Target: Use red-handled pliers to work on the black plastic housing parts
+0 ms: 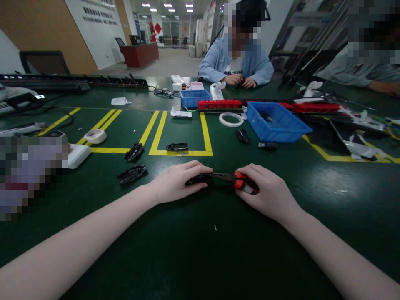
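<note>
My right hand (268, 189) is closed round the red and black handles of long-nose pliers (226, 177). The pliers' dark jaws point left and meet a black plastic part (196, 179). My left hand (179, 181) grips that part between thumb and fingers, which hide much of it. Whether the jaws are clamped on the part or just touch it, I cannot tell. Left of my left hand lie two similar black plastic parts, one nearer (132, 174) and one farther (134, 152). Another black part (177, 146) rests within the yellow tape outline.
Blue bins stand ahead, a large one (278, 129) at right and a smaller one (195, 98) behind. A tape roll (231, 119), a black part (243, 136) and a dark cylindrical piece (268, 145) lie nearby. Across the green table (200, 258) sits a person (236, 62).
</note>
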A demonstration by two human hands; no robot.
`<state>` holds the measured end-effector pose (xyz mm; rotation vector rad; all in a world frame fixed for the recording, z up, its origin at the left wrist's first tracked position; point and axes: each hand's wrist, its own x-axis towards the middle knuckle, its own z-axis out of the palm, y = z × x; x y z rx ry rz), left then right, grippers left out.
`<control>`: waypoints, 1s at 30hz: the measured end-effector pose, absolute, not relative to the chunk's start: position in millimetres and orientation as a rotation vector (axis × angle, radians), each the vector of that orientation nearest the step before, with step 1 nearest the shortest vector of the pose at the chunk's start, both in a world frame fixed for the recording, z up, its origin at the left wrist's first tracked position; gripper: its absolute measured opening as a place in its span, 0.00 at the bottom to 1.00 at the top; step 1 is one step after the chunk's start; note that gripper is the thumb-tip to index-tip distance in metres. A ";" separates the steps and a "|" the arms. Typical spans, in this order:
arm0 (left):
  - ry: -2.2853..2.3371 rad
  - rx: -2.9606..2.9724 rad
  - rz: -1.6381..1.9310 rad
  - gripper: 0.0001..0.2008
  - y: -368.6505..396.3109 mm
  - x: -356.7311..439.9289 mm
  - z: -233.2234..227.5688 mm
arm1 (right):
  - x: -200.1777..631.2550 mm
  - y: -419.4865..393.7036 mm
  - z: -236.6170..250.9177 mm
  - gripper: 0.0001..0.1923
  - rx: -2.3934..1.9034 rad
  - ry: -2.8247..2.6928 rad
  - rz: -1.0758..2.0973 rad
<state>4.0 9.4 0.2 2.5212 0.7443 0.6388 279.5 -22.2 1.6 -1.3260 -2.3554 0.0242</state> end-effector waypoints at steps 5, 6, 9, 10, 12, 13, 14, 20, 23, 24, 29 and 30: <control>0.765 2.505 0.633 0.16 6.6 4.1 4.0 | 278.1 -22.5 2.7 0.11 -1.340 -2.348 0.038; 0.764 2.503 0.633 0.16 6.1 4.0 4.8 | 278.0 -22.7 3.2 0.11 -1.341 -2.347 0.042; 0.764 2.509 0.633 0.15 5.6 3.7 5.8 | 277.9 -23.3 4.6 0.11 -1.333 -2.347 0.036; 0.759 2.513 0.633 0.15 5.7 3.6 5.9 | 278.0 -23.4 4.8 0.11 -1.330 -2.346 0.031; 0.758 2.514 0.625 0.15 5.4 3.6 6.4 | 278.1 -23.6 4.6 0.11 -1.326 -2.343 0.019; 0.764 2.515 0.617 0.15 5.2 3.7 6.8 | 278.3 -23.6 4.3 0.11 -1.325 -2.342 0.017; 0.771 2.519 0.609 0.15 4.8 3.8 7.3 | 278.4 -23.5 3.9 0.11 -1.324 -2.341 0.016; 0.810 2.572 0.616 0.15 3.2 4.2 8.4 | 278.8 -24.0 3.3 0.11 -1.330 -2.334 0.005; 0.822 2.573 0.615 0.14 2.9 4.3 8.9 | 278.7 -24.9 3.7 0.11 -1.332 -2.328 -0.006; 0.829 2.570 0.614 0.14 2.9 4.4 9.2 | 278.6 -25.2 3.9 0.11 -1.334 -2.326 -0.008; 0.856 2.545 0.634 0.14 2.7 4.8 9.5 | 277.2 -25.6 4.8 0.10 -1.337 -2.322 0.024; 0.858 2.546 0.638 0.13 2.7 4.7 9.4 | 276.8 -25.6 5.1 0.10 -1.337 -2.320 0.031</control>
